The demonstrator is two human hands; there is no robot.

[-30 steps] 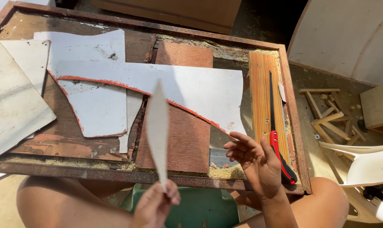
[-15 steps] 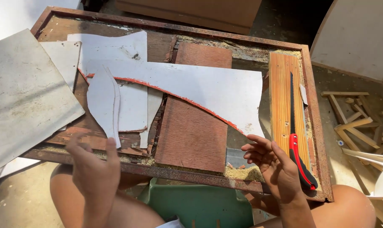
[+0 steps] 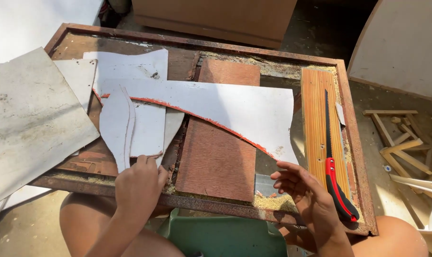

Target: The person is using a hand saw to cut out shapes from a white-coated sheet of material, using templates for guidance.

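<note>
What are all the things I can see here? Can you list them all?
Work frame: one, rusty brown, centre.
Curved cut-out: one, white, under the left hand.
Long sheet with red edge: one, white, across the middle.
Big board: one, grey-white, left.
Red-brown panel: one, centre.
Plank: one, orange wood, right.
Hand saw: one, red and black handle, on the plank.
Wood scraps: several, pale, floor right.
Green tub: one, below.
Left hand: on the cut-out.
Right hand: open, beside the saw.

Head view, steeply down, near workbench (image 3: 73, 183)
</note>
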